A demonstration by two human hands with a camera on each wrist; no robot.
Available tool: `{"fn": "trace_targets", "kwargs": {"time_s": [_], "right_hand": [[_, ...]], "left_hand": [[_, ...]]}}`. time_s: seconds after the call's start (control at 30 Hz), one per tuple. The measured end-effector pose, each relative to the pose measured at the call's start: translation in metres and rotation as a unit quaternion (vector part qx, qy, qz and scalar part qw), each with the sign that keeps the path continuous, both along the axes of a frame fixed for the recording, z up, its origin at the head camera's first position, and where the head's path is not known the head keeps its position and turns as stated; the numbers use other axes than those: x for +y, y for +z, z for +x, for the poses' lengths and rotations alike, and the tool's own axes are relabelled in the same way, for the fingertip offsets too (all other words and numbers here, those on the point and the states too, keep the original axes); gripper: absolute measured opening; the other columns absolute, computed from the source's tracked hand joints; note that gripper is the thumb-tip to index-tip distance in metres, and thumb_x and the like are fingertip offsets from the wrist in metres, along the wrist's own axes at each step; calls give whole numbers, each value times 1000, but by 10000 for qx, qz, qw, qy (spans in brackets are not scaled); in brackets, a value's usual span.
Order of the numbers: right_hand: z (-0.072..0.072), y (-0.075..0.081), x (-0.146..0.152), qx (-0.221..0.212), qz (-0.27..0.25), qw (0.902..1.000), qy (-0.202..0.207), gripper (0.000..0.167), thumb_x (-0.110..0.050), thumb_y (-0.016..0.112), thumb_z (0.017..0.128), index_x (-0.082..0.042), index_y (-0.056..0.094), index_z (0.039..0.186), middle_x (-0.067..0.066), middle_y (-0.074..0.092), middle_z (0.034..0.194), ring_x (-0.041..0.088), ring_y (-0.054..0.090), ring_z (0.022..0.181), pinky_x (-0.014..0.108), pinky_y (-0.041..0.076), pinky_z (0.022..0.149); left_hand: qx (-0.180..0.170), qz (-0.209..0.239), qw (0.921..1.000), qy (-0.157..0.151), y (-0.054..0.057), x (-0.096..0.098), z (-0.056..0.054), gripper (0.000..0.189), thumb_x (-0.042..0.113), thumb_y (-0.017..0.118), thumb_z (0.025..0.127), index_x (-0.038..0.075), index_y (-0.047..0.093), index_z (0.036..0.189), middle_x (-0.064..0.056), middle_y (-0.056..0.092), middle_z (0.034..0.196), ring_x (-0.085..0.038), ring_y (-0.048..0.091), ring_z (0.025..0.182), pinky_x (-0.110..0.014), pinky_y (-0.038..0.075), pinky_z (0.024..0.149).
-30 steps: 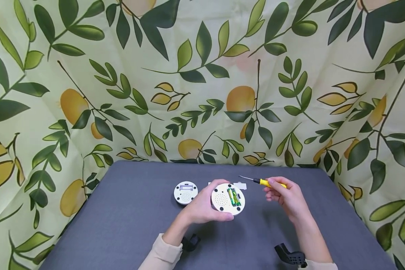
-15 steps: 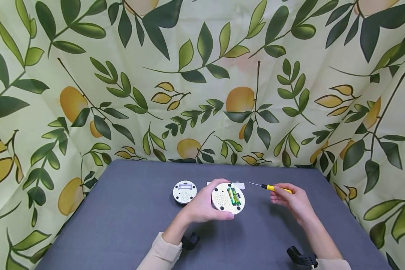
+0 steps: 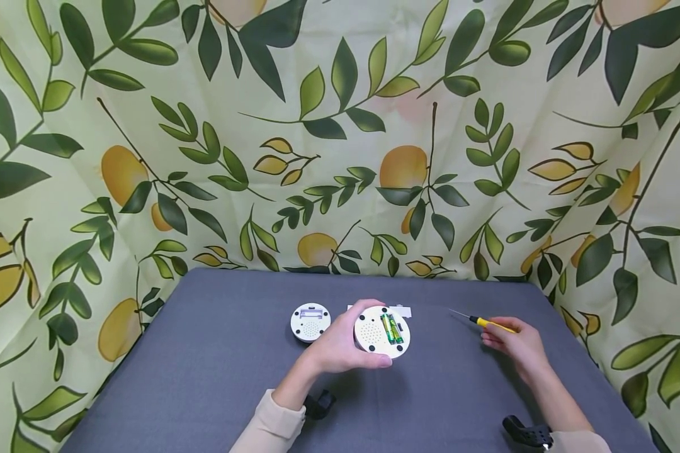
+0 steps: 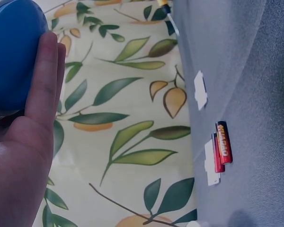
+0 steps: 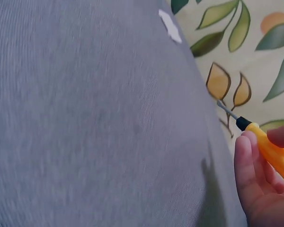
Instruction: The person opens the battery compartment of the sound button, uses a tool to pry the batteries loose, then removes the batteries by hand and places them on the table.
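My left hand (image 3: 340, 345) grips a round white device (image 3: 369, 340) by its rim, raised above the table. Its underside faces the head camera, with two green batteries (image 3: 392, 329) in the uncovered slot. The left wrist view shows the device's blue face (image 4: 14, 54). Off to the right, my right hand (image 3: 520, 347) pinches a screwdriver (image 3: 490, 324) by its yellow handle; the metal shaft points left and away, touching nothing visible. On the table left of my left hand lies a second round white device (image 3: 306, 327), its battery slot bare.
Two small white covers lie behind the left hand: one cover (image 4: 200, 91) apart, the other cover (image 4: 210, 165) beside two red batteries (image 4: 222, 147). A dark grey cloth covers the table (image 3: 232, 377). A leaf-and-fruit patterned curtain (image 3: 340, 189) rises along the back and sides.
My right hand has moved right and slightly nearer with the screwdriver, away from the held device. The left hand and its device have stayed almost in place.
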State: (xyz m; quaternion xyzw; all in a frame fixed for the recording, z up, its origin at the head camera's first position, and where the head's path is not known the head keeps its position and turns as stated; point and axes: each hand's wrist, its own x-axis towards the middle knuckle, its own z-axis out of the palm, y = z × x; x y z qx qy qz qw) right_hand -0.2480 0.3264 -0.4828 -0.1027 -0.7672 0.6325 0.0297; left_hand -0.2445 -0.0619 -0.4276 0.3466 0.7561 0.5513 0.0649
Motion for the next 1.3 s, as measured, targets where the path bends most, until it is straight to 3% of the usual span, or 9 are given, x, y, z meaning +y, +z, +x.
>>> {"fn": "trace_targets", "kwargs": {"time_s": [0.13,0.27,0.33,0.47,0.57,0.87,1.03,1.2,1.3], "right_hand": [[1,-4,6,-24,353,9992,-184,46,-8,62,101,18,44,134,4,70,94,11,72,79,29,59,75],[2,-8,10,26,1102,9932,-383,43,-9,66,97,17,52,128,10,69,97,9,68,75,26,58,69],[1,-10,12,19,1657,9850,-487,39,-11,68,96,14,57,124,12,69,97,9,65,74,25,56,66],[1,-14,18,109,2777,9586,-619,35,-17,72,93,9,64,115,15,71,93,18,62,76,29,48,64],[1,-17,21,185,3300,9414,-675,34,-20,74,90,7,67,110,15,70,89,25,60,77,33,42,63],[1,-19,25,145,3220,9424,-896,34,-21,74,91,8,67,107,15,68,87,23,57,73,32,42,60],[2,-19,24,159,3209,9425,-927,31,-20,70,94,8,68,107,17,68,91,28,60,78,33,43,62],[6,-6,13,146,3058,9464,-1034,35,-25,67,98,6,68,114,21,68,104,34,61,92,33,44,67],[11,9,1,282,2886,9519,-995,38,-30,65,99,3,68,118,21,67,109,31,59,95,29,44,68]], "left_hand": [[56,-9,10000,31,0,0,0,87,28,91,72,16,45,145,4,61,112,-12,58,102,-29,48,89],[-4,-43,10000,63,1,0,1,86,28,91,72,20,46,144,4,61,112,-12,58,102,-29,48,89],[-32,-40,10000,71,1,-1,1,86,28,91,72,19,46,145,4,61,112,-12,58,102,-29,47,89],[-23,-28,10000,90,1,0,2,86,28,91,71,19,46,144,4,61,111,-12,58,102,-29,47,89],[-34,-38,9999,103,1,-1,2,87,28,91,71,17,46,145,4,61,112,-12,58,102,-29,47,89],[-85,13,9999,55,-1,0,0,87,26,91,72,15,45,145,3,61,113,-13,58,103,-29,47,90],[-111,13,9999,65,-1,0,0,88,26,91,72,14,45,146,3,61,112,-13,58,102,-29,48,89],[-137,-28,9999,74,0,0,1,88,26,91,72,16,45,146,3,60,113,-13,58,103,-29,48,89],[-122,-28,9999,57,1,0,1,88,27,91,72,15,44,146,3,60,113,-13,58,103,-28,48,89]]}}
